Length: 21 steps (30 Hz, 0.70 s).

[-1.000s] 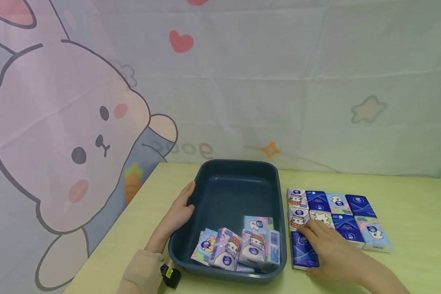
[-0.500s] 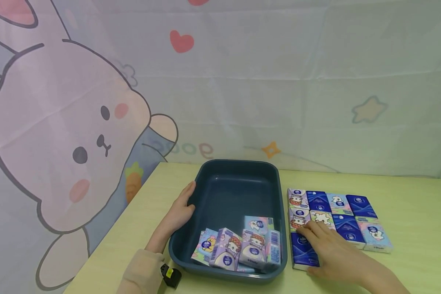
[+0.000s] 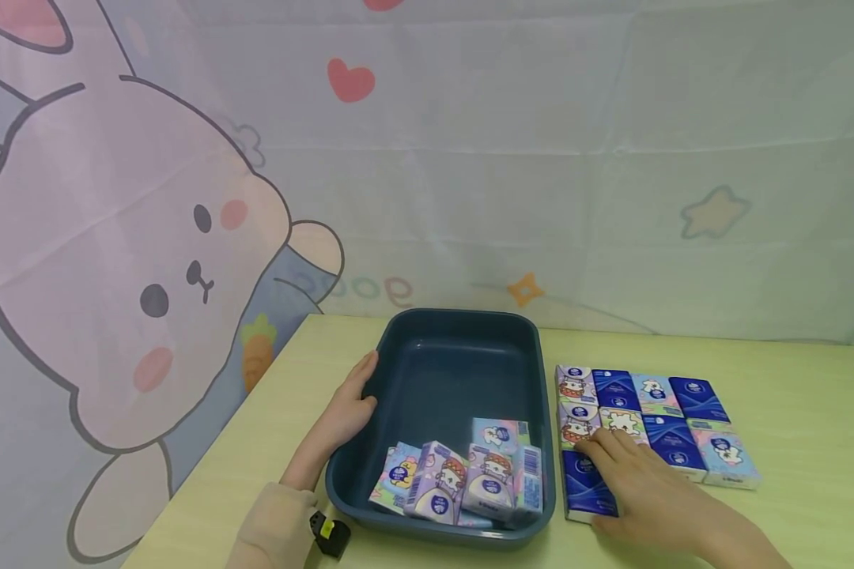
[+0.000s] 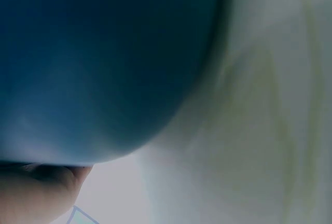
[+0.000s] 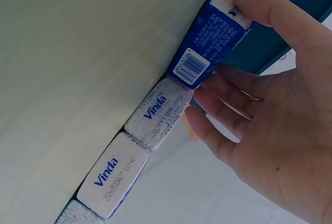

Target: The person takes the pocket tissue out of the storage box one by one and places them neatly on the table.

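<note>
Clock centred on basin, twelve = far side. Pale cloth backdrop with printed pink rabbit point(image 3: 107, 269), rabbit at ten. Cream fabric sleeve point(image 3: 270, 521) and small black plastic device with yellow mark point(image 3: 332, 537) around seven. Left hand point(image 3: 349, 407) at nine, touching outside of dark teal rectangular plastic basin point(image 3: 448, 379); fingers straight, close together, thumb apart. Basin holds jumbled pastel cartoon-print tissue packs point(image 3: 437, 484), five to seven o'clock; exact count unclear, they overlap. Dark blue plastic-wrapped rectangular tissue pack point(image 3: 587, 480) flat on pale yellow-green table point(image 3: 811, 411) at four, just beside basin. Right hand point(image 3: 648, 490) pinches it lengthwise: thumb on near end, fingertips on far end, fingers slightly apart in right wrist view. Two rows of mixed blue and pastel tissue packs point(image 3: 651, 395) from that pack's twelve to two o'clock, lying flat, side by side.
</note>
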### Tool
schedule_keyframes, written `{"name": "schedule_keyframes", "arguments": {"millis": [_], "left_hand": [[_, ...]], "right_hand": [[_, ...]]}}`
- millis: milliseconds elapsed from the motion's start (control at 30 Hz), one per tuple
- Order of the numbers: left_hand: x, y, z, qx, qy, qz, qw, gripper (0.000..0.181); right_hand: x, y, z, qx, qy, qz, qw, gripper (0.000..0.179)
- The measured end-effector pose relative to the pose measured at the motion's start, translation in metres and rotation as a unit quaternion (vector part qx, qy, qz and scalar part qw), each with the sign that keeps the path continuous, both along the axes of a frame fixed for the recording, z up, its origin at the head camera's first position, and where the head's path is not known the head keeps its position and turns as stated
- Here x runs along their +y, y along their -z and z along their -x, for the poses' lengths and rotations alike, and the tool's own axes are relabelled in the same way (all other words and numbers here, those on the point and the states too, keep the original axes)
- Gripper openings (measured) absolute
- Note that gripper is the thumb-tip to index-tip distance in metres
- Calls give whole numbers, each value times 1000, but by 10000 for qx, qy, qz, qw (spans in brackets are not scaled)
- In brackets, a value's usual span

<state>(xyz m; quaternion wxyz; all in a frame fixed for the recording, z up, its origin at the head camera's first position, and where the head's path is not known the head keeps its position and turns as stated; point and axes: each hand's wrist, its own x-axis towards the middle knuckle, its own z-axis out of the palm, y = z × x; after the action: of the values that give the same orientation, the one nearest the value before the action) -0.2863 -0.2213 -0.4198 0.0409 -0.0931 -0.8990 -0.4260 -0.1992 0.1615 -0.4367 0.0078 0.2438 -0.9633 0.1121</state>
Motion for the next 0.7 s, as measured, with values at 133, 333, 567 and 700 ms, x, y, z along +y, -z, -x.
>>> {"name": "schedule_keyframes", "arguments": {"millis": [133, 333, 567, 700], "left_hand": [[0, -1, 0, -3, 2, 19, 10000, 68], [0, -2, -1, -19, -3, 29, 10000, 69], [-1, 0, -1, -11, 22, -7, 10000, 69], [0, 0, -1, -4, 41, -50, 10000, 69]], "right_hand": [[0, -1, -1, -44, 5, 28, 10000, 81], [0, -8, 0, -299, 130, 109, 9994, 92], [4, -18, 3, 249, 13, 125, 9996, 84], [7, -20, 5, 343, 47, 131, 9993, 79]]}}
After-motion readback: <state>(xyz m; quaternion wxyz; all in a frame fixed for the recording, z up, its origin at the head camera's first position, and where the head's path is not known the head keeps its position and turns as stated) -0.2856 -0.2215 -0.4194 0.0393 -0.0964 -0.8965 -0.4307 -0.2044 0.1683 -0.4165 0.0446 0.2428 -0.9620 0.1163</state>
